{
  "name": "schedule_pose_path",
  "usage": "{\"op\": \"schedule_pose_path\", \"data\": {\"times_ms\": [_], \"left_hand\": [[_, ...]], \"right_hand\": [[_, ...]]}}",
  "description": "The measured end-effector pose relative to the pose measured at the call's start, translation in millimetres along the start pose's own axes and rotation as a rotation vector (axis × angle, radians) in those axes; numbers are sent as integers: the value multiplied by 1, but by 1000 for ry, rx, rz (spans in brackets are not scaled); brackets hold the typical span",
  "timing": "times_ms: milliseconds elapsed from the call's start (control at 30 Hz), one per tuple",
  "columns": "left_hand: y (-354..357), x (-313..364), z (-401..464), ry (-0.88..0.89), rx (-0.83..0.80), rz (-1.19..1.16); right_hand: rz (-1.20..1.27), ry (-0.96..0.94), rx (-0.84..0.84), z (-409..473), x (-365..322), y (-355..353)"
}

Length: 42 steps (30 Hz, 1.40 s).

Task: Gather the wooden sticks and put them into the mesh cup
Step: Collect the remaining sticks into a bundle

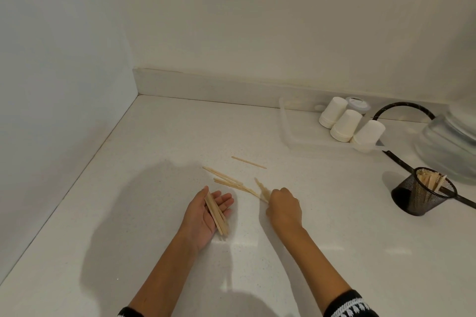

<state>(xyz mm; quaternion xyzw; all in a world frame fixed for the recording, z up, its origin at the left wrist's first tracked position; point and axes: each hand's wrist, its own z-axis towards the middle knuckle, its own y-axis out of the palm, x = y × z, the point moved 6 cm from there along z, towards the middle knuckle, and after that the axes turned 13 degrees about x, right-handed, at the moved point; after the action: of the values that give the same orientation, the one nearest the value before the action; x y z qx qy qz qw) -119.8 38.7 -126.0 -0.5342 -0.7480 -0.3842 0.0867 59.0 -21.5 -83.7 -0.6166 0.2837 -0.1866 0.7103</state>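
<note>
Left hand [210,210] palm up, cradling a bundle [215,213] of sticks. Right hand [284,207] pinching one blurred stick [262,189] off the tabletop [154,162]. More sticks [226,180] loose nearby. Cup [422,194] far right, some already in it. Probably light, stiff, thin; easiest pinched at an end.

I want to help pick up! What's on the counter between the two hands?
In the head view, bare white counter lies between the left hand and right hand. The loose sticks lie just beyond that gap.
</note>
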Motion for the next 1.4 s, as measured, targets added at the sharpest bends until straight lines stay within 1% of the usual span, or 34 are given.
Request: {"op": "schedule_pose_path", "data": {"times_ms": [67,233,300,367,467,533,667,733,800,867,967,1000,1067,1133,1200,1267,1300,1333,1400], "left_hand": [[0,-1,0,4,3,-6],[1,-2,0,7,4,-12],[1,-2,-1,11,5,-10],[2,-2,-1,15,6,-13],[4,-3,-2,5,4,14],[9,-8,-5,-10,-8,79],[27,-27,-15,-62,-36,180],[38,-36,-20,-87,-58,173],[49,-42,-25,-108,-89,132],[55,-46,-26,-126,-80,67],[59,-47,-25,-97,-16,1],[60,-46,-25,-74,11,0],[64,-44,-26,-26,44,20],[73,-42,-30,46,47,47],[84,-40,-36,155,36,68],[99,-37,-45,305,-13,106],[107,-37,-51,388,-47,144],[116,-38,-57,469,-82,187],[129,-44,-69,601,-147,252]], "right_hand": [[0,-3,22,-4,1,0],[29,27,-1,-6,6,-5],[91,46,-26,-5,9,-6],[230,112,-62,-5,15,-8],[541,231,-125,-9,22,-11],[742,273,-174,-14,22,-15],[924,246,-255,-23,8,-23],[932,198,-270,-28,-2,-27],[870,134,-228,-32,-7,-34],[832,61,-141,-33,-7,-43],[871,64,-46,-34,3,-57],[880,100,-14,-35,10,-59],[951,235,14,-39,26,-56],[1076,434,-38,-48,40,-44],[1280,716,-176,-60,46,-25],[1557,1027,-376,-75,41,-12],[1695,1142,-459,-81,37,-9],[1822,1218,-518,-84,33,-10],[2009,1256,-539,-84,32,-16]]}}
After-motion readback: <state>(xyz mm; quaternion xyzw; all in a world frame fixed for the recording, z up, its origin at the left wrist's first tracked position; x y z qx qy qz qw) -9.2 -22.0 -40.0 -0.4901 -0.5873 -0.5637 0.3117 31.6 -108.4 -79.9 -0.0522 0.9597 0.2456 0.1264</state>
